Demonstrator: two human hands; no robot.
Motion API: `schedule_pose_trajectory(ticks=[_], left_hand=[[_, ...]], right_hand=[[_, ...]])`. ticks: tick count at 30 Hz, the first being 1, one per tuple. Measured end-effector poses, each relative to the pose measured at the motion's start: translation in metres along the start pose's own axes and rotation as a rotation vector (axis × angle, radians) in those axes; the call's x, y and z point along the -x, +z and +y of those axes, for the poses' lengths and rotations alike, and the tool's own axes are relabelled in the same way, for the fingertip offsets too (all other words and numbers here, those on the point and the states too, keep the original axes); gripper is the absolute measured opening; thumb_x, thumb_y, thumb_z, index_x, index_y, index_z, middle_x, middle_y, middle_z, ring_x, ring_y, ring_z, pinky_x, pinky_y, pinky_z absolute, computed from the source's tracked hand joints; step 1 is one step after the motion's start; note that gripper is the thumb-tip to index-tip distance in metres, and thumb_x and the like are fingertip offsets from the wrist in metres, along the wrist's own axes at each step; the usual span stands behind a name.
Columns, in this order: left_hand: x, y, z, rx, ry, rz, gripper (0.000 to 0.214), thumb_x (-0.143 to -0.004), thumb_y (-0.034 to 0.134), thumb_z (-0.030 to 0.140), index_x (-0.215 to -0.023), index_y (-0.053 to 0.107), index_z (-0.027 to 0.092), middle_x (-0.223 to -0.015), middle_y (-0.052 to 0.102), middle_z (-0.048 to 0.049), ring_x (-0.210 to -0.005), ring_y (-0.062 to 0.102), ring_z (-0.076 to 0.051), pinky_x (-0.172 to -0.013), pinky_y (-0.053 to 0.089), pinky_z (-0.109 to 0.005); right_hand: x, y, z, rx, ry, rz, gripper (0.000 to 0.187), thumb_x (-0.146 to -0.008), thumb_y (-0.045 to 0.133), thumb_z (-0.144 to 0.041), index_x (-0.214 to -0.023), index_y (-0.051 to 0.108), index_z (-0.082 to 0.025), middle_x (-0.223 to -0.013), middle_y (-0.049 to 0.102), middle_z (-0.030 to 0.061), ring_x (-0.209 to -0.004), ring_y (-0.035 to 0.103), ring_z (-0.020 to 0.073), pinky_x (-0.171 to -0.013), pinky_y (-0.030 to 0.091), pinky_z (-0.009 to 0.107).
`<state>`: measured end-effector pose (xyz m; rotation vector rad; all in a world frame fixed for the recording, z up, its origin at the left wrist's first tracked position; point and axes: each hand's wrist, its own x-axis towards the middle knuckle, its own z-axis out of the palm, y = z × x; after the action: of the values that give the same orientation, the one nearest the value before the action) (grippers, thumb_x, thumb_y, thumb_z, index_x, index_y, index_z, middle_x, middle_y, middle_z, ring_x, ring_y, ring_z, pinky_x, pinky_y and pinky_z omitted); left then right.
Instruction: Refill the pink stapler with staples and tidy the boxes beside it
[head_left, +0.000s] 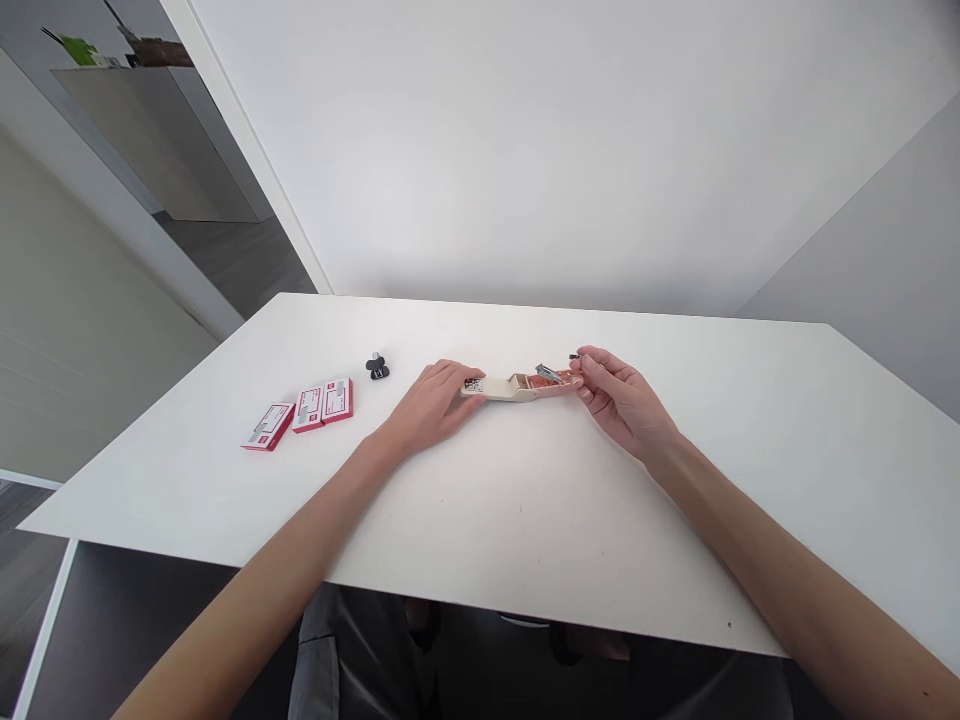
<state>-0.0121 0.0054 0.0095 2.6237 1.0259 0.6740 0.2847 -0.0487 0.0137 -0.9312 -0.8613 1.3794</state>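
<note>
Apparently mid-loading, the half-curled left hand [435, 407] grips the beige end of an opened stapler [501, 388] on the white surface [487, 520], while the right hand [621, 402] pinches a small dark strip [574, 357], likely needing careful alignment.

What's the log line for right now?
left hand: holding stapler, cream end | right hand: pinching small dark piece | stapler: open

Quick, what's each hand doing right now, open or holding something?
Left hand: closed on the cream end of the opened stapler.
Right hand: pinching a small dark piece by the pink end.
</note>
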Motion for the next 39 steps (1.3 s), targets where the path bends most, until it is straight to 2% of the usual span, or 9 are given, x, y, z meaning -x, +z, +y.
schedule_pose_trajectory(ticks=[5,10,16,19,23,32,36,39], left_hand=[[0.0005,0.0003,-0.0007,0.007,-0.006,-0.005,0.037,-0.108,0.045,0.048,-0.133,0.061,0.025,-0.127,0.071,-0.0104,-0.122,0.062,-0.030,-0.106,0.048,-0.051],[0.0007,0.0018,-0.0020,0.012,-0.001,0.002,0.036,-0.108,0.046,0.047,-0.133,0.061,0.025,-0.126,0.071,-0.0095,-0.122,0.063,-0.029,-0.106,0.049,-0.050],[0.0008,0.0012,-0.0010,0.009,-0.005,-0.003,0.035,-0.108,0.046,0.047,-0.133,0.060,0.025,-0.127,0.071,-0.0095,-0.121,0.063,-0.029,-0.105,0.048,-0.049],[0.0006,0.0006,-0.0003,0.010,-0.010,-0.009,0.035,-0.108,0.047,0.047,-0.132,0.060,0.025,-0.127,0.071,-0.0090,-0.121,0.063,-0.029,-0.105,0.048,-0.049],[0.0003,0.0008,-0.0004,0.010,-0.014,-0.013,0.035,-0.108,0.047,0.047,-0.133,0.060,0.025,-0.127,0.071,-0.0092,-0.120,0.063,-0.029,-0.105,0.048,-0.049],[0.0008,0.0004,-0.0005,0.014,-0.018,-0.021,0.036,-0.109,0.047,0.047,-0.134,0.059,0.024,-0.126,0.070,-0.0082,-0.119,0.062,-0.027,-0.106,0.047,-0.046],[0.0006,-0.0001,0.0002,0.018,-0.025,-0.028,0.036,-0.109,0.047,0.046,-0.134,0.059,0.023,-0.126,0.070,-0.0080,-0.119,0.062,-0.027,-0.106,0.046,-0.045],[0.0005,-0.0004,0.0008,0.021,-0.028,-0.028,0.036,-0.109,0.047,0.046,-0.133,0.059,0.024,-0.126,0.070,-0.0082,-0.119,0.062,-0.028,-0.106,0.046,-0.046]], right_hand=[[0.0005,0.0023,-0.0034,-0.018,0.006,0.029,0.034,-0.076,0.093,-0.052,-0.086,0.074,-0.026,-0.083,0.067,-0.0016,-0.072,0.062,0.0116,-0.070,0.058,0.025],[0.0009,0.0054,-0.0081,-0.033,-0.042,0.009,0.052,-0.074,0.092,-0.060,-0.069,0.053,-0.025,-0.069,0.047,-0.0035,-0.064,0.051,0.0126,-0.056,0.052,0.028],[0.0009,0.0040,-0.0094,-0.094,0.005,-0.018,0.041,-0.075,0.095,-0.044,-0.074,0.058,-0.026,-0.071,0.040,-0.0042,-0.064,0.046,0.0117,-0.049,0.043,0.025],[0.0001,0.0027,-0.0081,-0.112,0.030,-0.022,0.031,-0.079,0.091,-0.047,-0.088,0.068,-0.028,-0.073,0.042,-0.0043,-0.063,0.044,0.0112,-0.051,0.044,0.025],[-0.0009,0.0016,-0.0067,-0.072,0.028,-0.026,0.036,-0.084,0.084,-0.059,-0.101,0.073,-0.029,-0.074,0.046,-0.0037,-0.062,0.046,0.0120,-0.053,0.047,0.027],[0.0007,0.0017,-0.0048,-0.077,0.029,-0.038,0.038,-0.078,0.090,-0.059,-0.087,0.073,-0.026,-0.074,0.050,-0.0036,-0.062,0.049,0.0086,-0.052,0.047,0.020],[0.0009,0.0018,-0.0040,-0.017,-0.016,-0.034,0.034,-0.080,0.089,-0.057,-0.092,0.078,-0.027,-0.080,0.059,-0.0025,-0.064,0.053,0.0093,-0.053,0.048,0.021],[-0.0008,-0.0001,-0.0035,0.026,-0.032,-0.037,0.034,-0.083,0.085,-0.058,-0.101,0.080,-0.029,-0.090,0.068,-0.0006,-0.072,0.061,0.0113,-0.056,0.050,0.023]])
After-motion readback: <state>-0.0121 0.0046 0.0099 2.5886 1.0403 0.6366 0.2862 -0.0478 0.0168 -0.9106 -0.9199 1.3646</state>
